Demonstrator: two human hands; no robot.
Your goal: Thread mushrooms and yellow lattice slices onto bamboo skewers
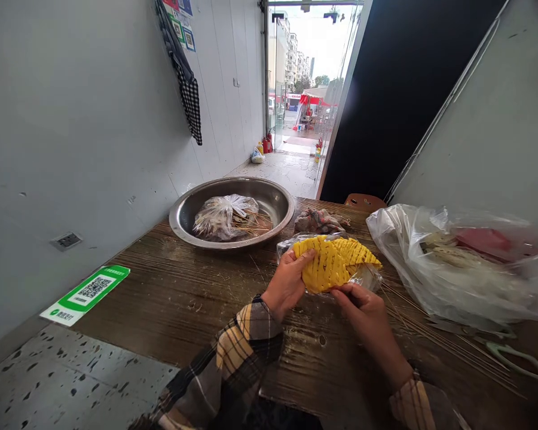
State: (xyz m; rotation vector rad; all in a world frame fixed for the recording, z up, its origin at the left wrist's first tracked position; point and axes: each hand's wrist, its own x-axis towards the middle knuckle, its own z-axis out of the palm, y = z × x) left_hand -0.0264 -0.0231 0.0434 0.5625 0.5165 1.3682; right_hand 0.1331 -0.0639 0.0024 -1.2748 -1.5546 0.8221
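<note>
A yellow, ridged piece of food [325, 263], marked with rows of slits, is held up over the table in front of me. My left hand [287, 283] grips its left side, thumb on top. At its lower edge, my right hand [363, 307] is closed in a pinch; the fingertips are partly hidden. Another scored yellow piece [357, 254] overlaps it on the right. Clear plastic wrap [367, 278] shows behind and below them. Thin wooden skewers [448, 343] lie on the table to the right of my right hand.
A steel basin [174, 224] at the back holds a bagged bundle with skewers [219, 218]. A crumpled cloth [320, 221] lies beside it. On the right are a large clear plastic bag [412, 251] and pale-handled scissors [520, 361]. A green QR card [87, 292] lies left on the wooden table [161, 316].
</note>
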